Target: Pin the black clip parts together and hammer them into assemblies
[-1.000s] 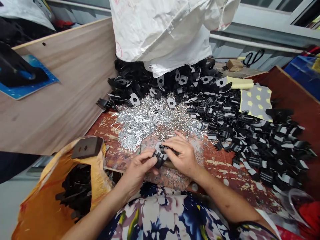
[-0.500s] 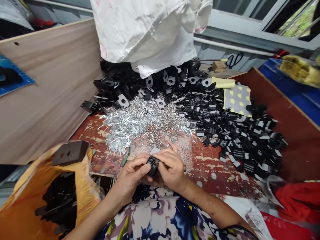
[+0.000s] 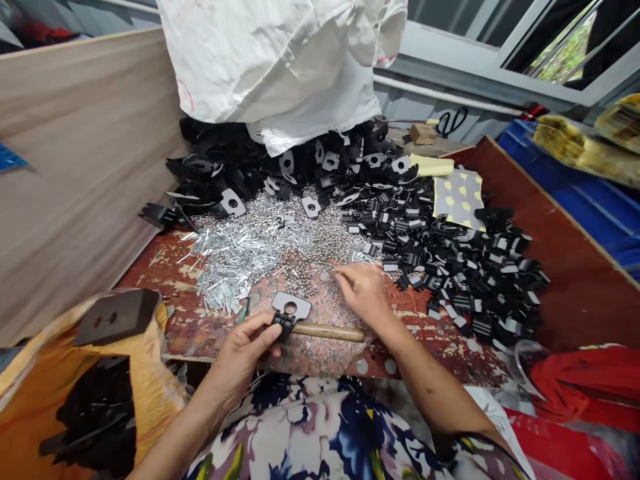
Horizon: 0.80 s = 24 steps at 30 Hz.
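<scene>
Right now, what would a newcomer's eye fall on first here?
Probably the big white sack at the back, above heaped black parts. Before them glitters a pile of silver pins. Nearer, the left hand holds a black-and-grey piece; the right hand is at the pile's near edge.

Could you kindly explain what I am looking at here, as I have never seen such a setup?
Certainly. There is no machine here, only a person's bare left hand and right hand. Every picture comes from one camera worn on that person's head, looking forward and down.

On the worn red-brown table lie silvery pins, a heap of black parts and, nearer the person, a wooden handle. A white sack is at the back; an orange bag is at the lower left.

The left hand holds a black piece with a grey, holed face. The right hand's fingertips are at the small metal bits; whether they grip one is too small to tell.
</scene>
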Each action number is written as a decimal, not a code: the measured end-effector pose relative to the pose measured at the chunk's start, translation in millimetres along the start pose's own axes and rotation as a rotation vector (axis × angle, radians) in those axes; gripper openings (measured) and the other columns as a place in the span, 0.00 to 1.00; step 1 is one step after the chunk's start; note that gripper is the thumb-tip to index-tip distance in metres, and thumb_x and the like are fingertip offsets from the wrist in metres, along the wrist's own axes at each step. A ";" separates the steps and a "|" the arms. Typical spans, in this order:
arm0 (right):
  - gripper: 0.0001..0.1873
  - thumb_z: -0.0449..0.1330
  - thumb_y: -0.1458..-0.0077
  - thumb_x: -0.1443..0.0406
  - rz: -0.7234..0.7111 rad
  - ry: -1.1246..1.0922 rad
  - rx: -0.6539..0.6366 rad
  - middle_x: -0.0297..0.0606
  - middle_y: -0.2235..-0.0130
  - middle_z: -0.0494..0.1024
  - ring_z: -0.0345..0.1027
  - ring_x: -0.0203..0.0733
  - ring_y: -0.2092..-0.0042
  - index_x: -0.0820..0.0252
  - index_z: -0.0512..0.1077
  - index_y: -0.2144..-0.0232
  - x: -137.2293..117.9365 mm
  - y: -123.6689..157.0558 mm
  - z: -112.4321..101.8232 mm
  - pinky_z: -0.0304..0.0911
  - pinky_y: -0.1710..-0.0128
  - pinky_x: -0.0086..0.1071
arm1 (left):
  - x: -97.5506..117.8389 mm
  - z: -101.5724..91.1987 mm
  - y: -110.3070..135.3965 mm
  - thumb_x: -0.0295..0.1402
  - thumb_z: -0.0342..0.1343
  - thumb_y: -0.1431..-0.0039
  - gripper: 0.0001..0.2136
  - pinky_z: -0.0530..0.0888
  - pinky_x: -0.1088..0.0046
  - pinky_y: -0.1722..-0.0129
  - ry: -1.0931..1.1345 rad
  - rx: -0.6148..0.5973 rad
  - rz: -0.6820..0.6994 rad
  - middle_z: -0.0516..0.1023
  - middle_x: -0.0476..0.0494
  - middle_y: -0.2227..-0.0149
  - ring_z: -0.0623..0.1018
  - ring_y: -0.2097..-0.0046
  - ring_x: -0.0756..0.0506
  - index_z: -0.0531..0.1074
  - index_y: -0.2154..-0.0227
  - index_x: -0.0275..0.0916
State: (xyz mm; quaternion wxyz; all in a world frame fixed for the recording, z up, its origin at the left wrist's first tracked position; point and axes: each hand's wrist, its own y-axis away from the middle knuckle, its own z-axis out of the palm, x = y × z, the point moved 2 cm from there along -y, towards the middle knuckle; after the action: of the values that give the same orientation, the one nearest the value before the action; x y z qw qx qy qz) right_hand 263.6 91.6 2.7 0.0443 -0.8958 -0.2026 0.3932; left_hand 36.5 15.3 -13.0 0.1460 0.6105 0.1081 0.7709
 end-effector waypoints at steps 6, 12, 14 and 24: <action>0.05 0.60 0.40 0.67 0.112 0.206 0.081 0.43 0.63 0.80 0.70 0.48 0.56 0.58 0.76 0.68 51.7 -14.2 -22.5 0.59 0.49 0.42 | 1.5 -0.8 3.2 0.42 0.70 0.49 0.11 0.67 0.74 0.75 0.002 0.007 -0.003 0.71 0.47 0.71 0.71 0.73 0.49 0.79 0.74 0.40; 0.10 0.58 0.39 0.58 0.239 -0.225 -0.170 0.34 0.70 0.77 0.70 0.38 0.70 0.58 0.72 0.67 20.9 7.2 -16.2 0.65 0.68 0.31 | 23.9 10.9 -2.0 0.32 0.70 0.49 0.03 0.67 0.65 0.60 -0.452 -0.028 0.395 0.77 0.43 0.69 0.71 0.62 0.40 0.82 0.73 0.45; 0.14 0.64 0.45 0.53 0.396 -0.567 -0.448 0.30 0.74 0.74 0.67 0.34 0.74 0.57 0.72 0.68 -0.3 19.3 -7.5 0.62 0.73 0.27 | 29.2 20.1 -2.6 0.31 0.70 0.49 0.05 0.63 0.65 0.61 -0.559 -0.127 0.459 0.77 0.45 0.71 0.69 0.65 0.40 0.80 0.75 0.46; 0.15 0.64 0.50 0.52 0.475 -0.650 -0.674 0.28 0.77 0.70 0.62 0.35 0.77 0.57 0.71 0.71 -23.3 40.4 7.0 0.59 0.78 0.28 | 26.9 38.4 7.5 0.28 0.64 0.44 0.13 0.56 0.65 0.65 -0.826 -0.264 0.574 0.71 0.47 0.76 0.64 0.69 0.42 0.69 0.81 0.44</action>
State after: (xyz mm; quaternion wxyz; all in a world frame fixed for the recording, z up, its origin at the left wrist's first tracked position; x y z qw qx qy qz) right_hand 257.6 44.9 4.2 -0.4019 -0.7133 -0.1126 0.5631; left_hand 67.5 17.5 23.0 0.0348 0.8452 -0.2286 0.4819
